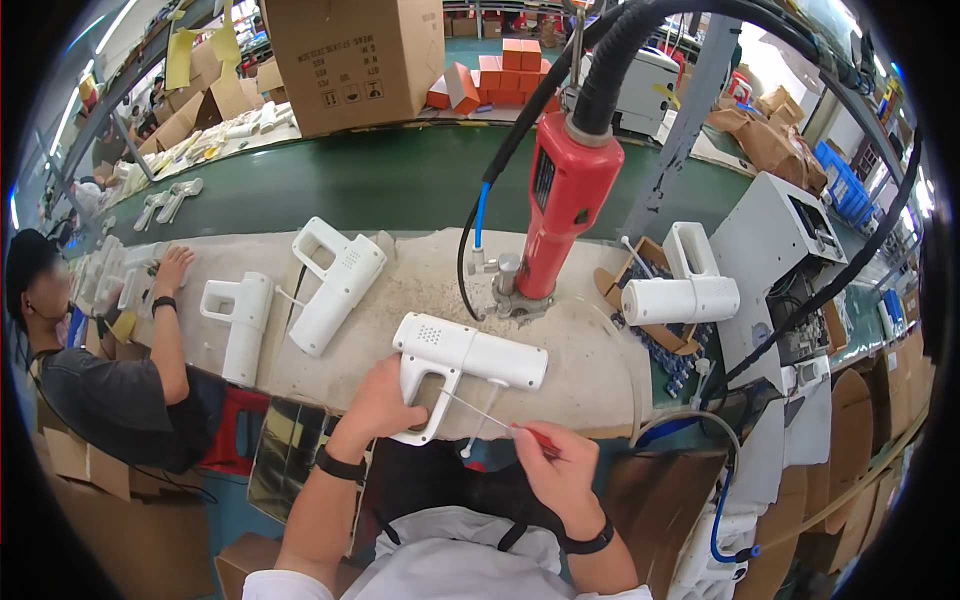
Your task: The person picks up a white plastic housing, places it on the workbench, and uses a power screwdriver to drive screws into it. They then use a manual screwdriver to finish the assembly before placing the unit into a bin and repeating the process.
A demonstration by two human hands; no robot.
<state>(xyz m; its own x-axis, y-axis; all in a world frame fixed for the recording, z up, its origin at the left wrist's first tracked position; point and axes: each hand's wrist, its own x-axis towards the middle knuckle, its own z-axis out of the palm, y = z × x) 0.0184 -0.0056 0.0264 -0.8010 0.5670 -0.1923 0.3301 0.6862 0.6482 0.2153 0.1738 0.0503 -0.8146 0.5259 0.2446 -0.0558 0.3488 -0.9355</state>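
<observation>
My left hand [383,403] is closed around the loop handle of a white gun-shaped plastic device [480,355], which lies on its side at the bench's near edge. A grid of small holes marks one end of its barrel. My right hand [560,475] grips a screwdriver [541,440] by its red handle. Its thin shaft points up and left, with the tip at the device where handle and barrel meet. A short white cord with a small end piece [466,452] hangs from the device over the bench edge.
Similar white devices lie left [240,325], centre left [340,285] and right [683,290]. A red tool [570,190] with black hoses stands upright on the bench [600,385]. Behind runs a green conveyor [400,180] bearing a large carton [355,60]. A co-worker [110,380] sits left; a grey metal box [770,280] stands right.
</observation>
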